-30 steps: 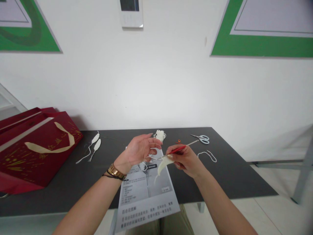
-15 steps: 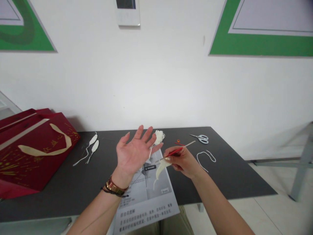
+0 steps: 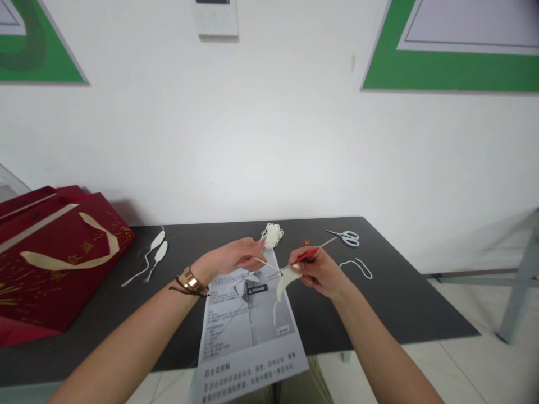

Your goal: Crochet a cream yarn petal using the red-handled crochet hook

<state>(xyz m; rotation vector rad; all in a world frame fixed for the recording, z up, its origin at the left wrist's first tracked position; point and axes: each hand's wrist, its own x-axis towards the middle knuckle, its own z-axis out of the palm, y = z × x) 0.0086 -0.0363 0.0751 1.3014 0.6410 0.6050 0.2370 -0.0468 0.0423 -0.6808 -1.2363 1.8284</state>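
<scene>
My right hand [image 3: 320,272] pinches a red-handled crochet hook [image 3: 309,253] and a cream crocheted petal [image 3: 285,279] that hangs from the hook's tip. My left hand [image 3: 236,257] is turned palm down, fingers closed on the cream yarn strand [image 3: 264,262] that runs to the hook. A small bundle of cream yarn [image 3: 272,235] lies on the dark table [image 3: 391,303] just beyond the left fingertips. A printed instruction sheet [image 3: 248,331] lies under both hands and overhangs the table's front edge.
A red gift bag [image 3: 54,258] with a cream ribbon handle lies at the left. Two finished white petals [image 3: 155,252] with tails lie beside it. Scissors [image 3: 347,237], a loose white cord [image 3: 357,266] and a small orange marker [image 3: 307,242] lie at the back right.
My left hand, open with the palm up half a second ago, has turned over, dropped and closed on the yarn. My right hand has kept its hold on the hook and petal.
</scene>
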